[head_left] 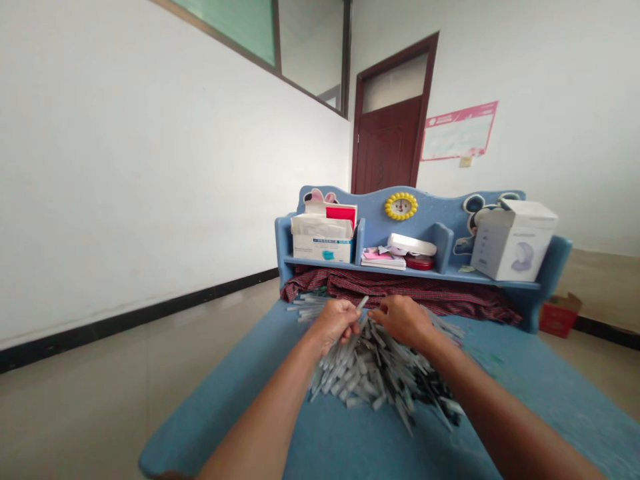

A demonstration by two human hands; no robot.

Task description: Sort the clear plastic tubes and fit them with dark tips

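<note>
My left hand (339, 323) is closed around a slim, pale translucent tube (363, 303) that looks like a pen barrel or cap; its end points up and to the right. Beside it my right hand (403, 320) hovers over the pile with its fingers curled together; whether anything small is between them is hidden. Below both hands spreads a heap of similar grey-white tubes (353, 373), with several dark pieces (436, 390) at its right. More pale tubes (306, 308) lie behind my left hand.
The blue desk (230, 400) has a raised shelf (367, 267) at the back. A mask box (323, 247), a white case (413, 245) and a white carton (515, 240) stand on it. Checked cloth (345, 285) is bunched below. A red box (559, 315) sits on the floor, right.
</note>
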